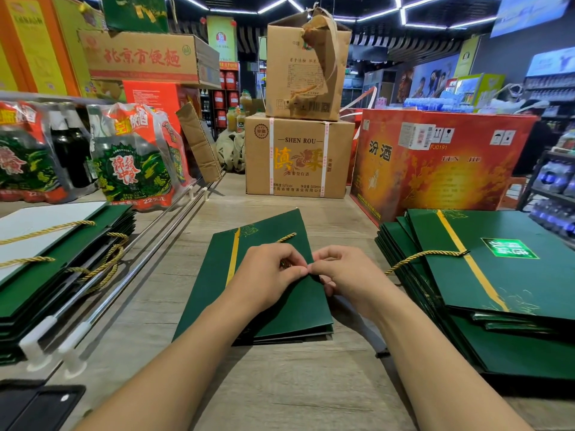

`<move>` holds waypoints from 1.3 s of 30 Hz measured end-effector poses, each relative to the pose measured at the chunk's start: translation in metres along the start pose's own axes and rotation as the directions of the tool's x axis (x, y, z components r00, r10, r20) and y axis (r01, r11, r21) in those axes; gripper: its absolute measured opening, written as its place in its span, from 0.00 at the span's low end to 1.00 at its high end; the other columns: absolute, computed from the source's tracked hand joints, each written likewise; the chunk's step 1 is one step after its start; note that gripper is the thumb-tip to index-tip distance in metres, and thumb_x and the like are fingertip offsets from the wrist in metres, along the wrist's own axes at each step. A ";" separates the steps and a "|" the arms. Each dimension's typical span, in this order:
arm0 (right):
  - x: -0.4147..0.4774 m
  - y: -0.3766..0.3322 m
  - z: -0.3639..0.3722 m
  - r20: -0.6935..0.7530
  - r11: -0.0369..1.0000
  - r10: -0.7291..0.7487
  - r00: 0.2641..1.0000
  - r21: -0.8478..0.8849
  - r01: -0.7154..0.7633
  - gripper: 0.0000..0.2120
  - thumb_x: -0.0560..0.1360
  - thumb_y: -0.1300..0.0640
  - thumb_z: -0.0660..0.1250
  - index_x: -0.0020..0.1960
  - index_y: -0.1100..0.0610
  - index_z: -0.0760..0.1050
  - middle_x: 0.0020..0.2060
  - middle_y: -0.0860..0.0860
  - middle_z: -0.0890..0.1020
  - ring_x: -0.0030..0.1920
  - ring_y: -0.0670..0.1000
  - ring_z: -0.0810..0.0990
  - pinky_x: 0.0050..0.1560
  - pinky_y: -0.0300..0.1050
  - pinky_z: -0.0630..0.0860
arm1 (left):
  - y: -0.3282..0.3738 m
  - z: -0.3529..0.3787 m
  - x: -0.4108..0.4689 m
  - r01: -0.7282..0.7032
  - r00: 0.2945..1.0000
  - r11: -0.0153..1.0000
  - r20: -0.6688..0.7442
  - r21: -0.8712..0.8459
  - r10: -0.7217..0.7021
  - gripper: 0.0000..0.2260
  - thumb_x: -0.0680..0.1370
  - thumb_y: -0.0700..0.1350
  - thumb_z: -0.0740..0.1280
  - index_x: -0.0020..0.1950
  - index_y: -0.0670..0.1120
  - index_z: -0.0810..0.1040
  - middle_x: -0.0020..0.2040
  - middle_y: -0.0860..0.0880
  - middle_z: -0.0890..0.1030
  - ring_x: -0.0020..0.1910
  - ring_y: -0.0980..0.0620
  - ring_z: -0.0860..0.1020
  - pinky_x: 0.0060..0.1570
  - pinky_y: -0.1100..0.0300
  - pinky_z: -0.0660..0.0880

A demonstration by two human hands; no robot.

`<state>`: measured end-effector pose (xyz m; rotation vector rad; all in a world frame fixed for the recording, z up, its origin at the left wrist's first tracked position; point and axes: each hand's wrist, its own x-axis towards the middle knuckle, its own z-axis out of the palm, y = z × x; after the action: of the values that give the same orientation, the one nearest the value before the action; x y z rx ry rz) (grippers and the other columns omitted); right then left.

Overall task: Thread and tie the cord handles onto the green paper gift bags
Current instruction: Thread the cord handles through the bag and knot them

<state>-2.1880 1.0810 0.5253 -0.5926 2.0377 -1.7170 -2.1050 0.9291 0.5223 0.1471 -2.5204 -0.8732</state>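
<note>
Fingers (297, 271), grn bag (211, 281) w/ gold cord (286, 237)

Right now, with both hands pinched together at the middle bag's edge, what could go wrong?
1. The left hand and right hand seem to pinch the gold cord where its end is hidden, so the knot may end up loose and slip.
2. Only the hands steady the middle bag; a hard tug might drag or crease it.
3. The loose cord on the right stack hangs near the right forearm and could snag.
</note>
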 end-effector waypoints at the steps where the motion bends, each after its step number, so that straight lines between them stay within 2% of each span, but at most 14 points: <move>1: -0.001 -0.001 0.000 0.010 1.000 0.003 1.000 -0.002 -0.003 0.06 0.76 0.68 0.68 0.46 0.58 0.81 0.34 0.52 0.82 0.31 0.47 0.78 0.31 0.41 0.73 | 0.000 0.001 0.000 0.013 1.000 1.000 -0.003 -0.007 -0.013 0.01 0.76 0.49 0.75 0.46 0.55 0.84 0.43 0.59 0.82 0.43 0.66 0.77 0.40 0.74 0.68; 4: -0.003 -0.004 -0.003 0.092 0.999 0.020 0.996 0.029 -0.023 0.10 0.78 0.68 0.63 0.50 0.60 0.82 0.38 0.55 0.84 0.35 0.49 0.80 0.35 0.42 0.75 | 0.000 0.002 0.000 0.050 0.998 0.998 -0.025 -0.037 -0.051 0.02 0.76 0.49 0.75 0.45 0.55 0.84 0.44 0.59 0.82 0.45 0.63 0.78 0.44 0.68 0.72; 7: -0.004 -0.006 -0.011 0.214 0.997 -0.032 0.976 0.076 0.015 0.09 0.77 0.68 0.69 0.55 0.62 0.82 0.48 0.59 0.87 0.46 0.56 0.85 0.48 0.49 0.81 | -0.001 -0.001 0.001 0.086 0.995 0.992 -0.046 -0.093 -0.090 0.02 0.76 0.49 0.75 0.44 0.55 0.84 0.43 0.58 0.83 0.45 0.61 0.79 0.45 0.62 0.74; 9: -0.005 -0.004 -0.011 0.215 0.996 -0.073 0.974 0.063 0.060 0.10 0.76 0.66 0.72 0.58 0.61 0.81 0.50 0.61 0.87 0.49 0.57 0.86 0.53 0.52 0.81 | -0.001 -0.002 0.001 0.092 0.993 0.988 -0.060 -0.122 -0.100 0.01 0.76 0.49 0.75 0.44 0.54 0.85 0.42 0.58 0.83 0.44 0.62 0.79 0.44 0.63 0.74; 13: -0.006 -0.001 -0.001 0.119 0.987 -0.158 0.980 -0.004 0.160 0.07 0.78 0.64 0.71 0.57 0.62 0.79 0.44 0.62 0.85 0.42 0.54 0.85 0.45 0.49 0.83 | -0.002 -0.004 -0.001 0.090 0.993 0.987 -0.067 -0.132 -0.100 0.01 0.76 0.51 0.75 0.45 0.55 0.85 0.42 0.60 0.83 0.45 0.64 0.79 0.43 0.68 0.72; 16: -0.006 -0.001 -0.001 0.131 0.983 -0.174 0.976 -0.043 0.181 0.05 0.80 0.63 0.69 0.56 0.59 0.80 0.42 0.61 0.85 0.41 0.54 0.85 0.47 0.52 0.83 | -0.003 -0.003 0.000 0.089 0.994 0.986 -0.044 -0.139 -0.096 0.02 0.76 0.51 0.75 0.47 0.56 0.84 0.43 0.60 0.83 0.46 0.64 0.79 0.46 0.64 0.75; 19: -0.004 0.000 -0.003 0.142 0.983 -0.157 0.977 -0.070 0.169 0.06 0.81 0.64 0.68 0.55 0.58 0.81 0.46 0.64 0.85 0.44 0.56 0.86 0.49 0.53 0.84 | -0.005 -0.002 0.001 0.090 0.996 0.987 0.001 -0.130 -0.091 0.04 0.77 0.50 0.74 0.51 0.56 0.83 0.46 0.60 0.83 0.49 0.62 0.79 0.50 0.61 0.76; 21: -0.002 0.001 -0.004 0.134 0.987 -0.134 0.982 -0.072 0.144 0.08 0.81 0.65 0.65 0.54 0.59 0.83 0.45 0.59 0.87 0.44 0.53 0.86 0.48 0.50 0.84 | -0.006 -0.003 0.001 0.087 0.996 0.989 0.031 -0.120 -0.084 0.05 0.77 0.49 0.73 0.53 0.56 0.83 0.48 0.60 0.83 0.51 0.62 0.79 0.52 0.61 0.76; 24: -0.002 0.001 -0.004 0.134 0.983 -0.111 0.985 -0.132 0.128 0.11 0.83 0.64 0.62 0.52 0.58 0.84 0.41 0.53 0.87 0.37 0.45 0.83 0.38 0.40 0.78 | -0.006 -0.002 0.000 0.075 0.996 0.992 0.054 -0.104 -0.069 0.04 0.79 0.48 0.72 0.53 0.56 0.82 0.48 0.60 0.82 0.51 0.62 0.79 0.52 0.61 0.76; 27: -0.003 0.000 -0.004 0.121 0.988 -0.077 0.990 -0.126 0.092 0.11 0.83 0.61 0.62 0.53 0.60 0.84 0.40 0.53 0.86 0.37 0.47 0.82 0.37 0.40 0.78 | -0.004 0.000 -0.001 0.062 0.998 0.994 0.022 -0.094 -0.060 0.02 0.81 0.48 0.69 0.52 0.54 0.81 0.46 0.59 0.82 0.48 0.62 0.78 0.50 0.61 0.75; 30: 0.000 0.000 -0.003 0.096 0.999 -0.029 0.995 -0.022 0.031 0.16 0.84 0.54 0.62 0.49 0.66 0.82 0.35 0.53 0.81 0.34 0.49 0.76 0.35 0.41 0.74 | -0.002 -0.001 -0.001 0.108 0.993 0.961 -0.008 -0.255 -0.114 0.04 0.82 0.47 0.67 0.50 0.51 0.81 0.39 0.54 0.82 0.37 0.62 0.77 0.42 0.64 0.74; 33: 0.002 0.000 -0.003 0.066 0.999 0.020 0.998 0.023 -0.022 0.19 0.85 0.47 0.60 0.46 0.59 0.80 0.30 0.50 0.77 0.30 0.48 0.72 0.32 0.42 0.69 | 0.001 -0.003 -0.001 0.156 0.988 0.892 0.046 -0.425 -0.151 0.04 0.82 0.44 0.67 0.51 0.46 0.81 0.37 0.50 0.82 0.34 0.61 0.77 0.37 0.68 0.75; 37: 0.001 0.003 0.000 0.021 0.992 0.053 0.998 -0.114 -0.050 0.21 0.82 0.42 0.64 0.40 0.54 0.83 0.34 0.54 0.84 0.34 0.51 0.78 0.37 0.45 0.72 | 0.005 -0.004 -0.004 0.145 0.989 0.869 0.097 -0.473 -0.112 0.04 0.81 0.44 0.68 0.51 0.44 0.82 0.38 0.48 0.83 0.35 0.58 0.78 0.39 0.65 0.76; 39: 0.001 0.004 0.002 -0.015 0.990 0.045 0.999 -0.132 -0.046 0.15 0.81 0.47 0.67 0.46 0.57 0.84 0.42 0.59 0.87 0.39 0.56 0.84 0.41 0.48 0.77 | 0.007 -0.003 -0.005 0.142 0.989 0.885 0.100 -0.444 -0.109 0.05 0.81 0.46 0.69 0.50 0.47 0.83 0.39 0.47 0.85 0.36 0.57 0.79 0.40 0.63 0.77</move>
<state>-2.1882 1.0793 0.5215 -0.5736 2.1686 -1.5723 -2.0992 0.9343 0.5269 0.1292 -2.3151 -1.5149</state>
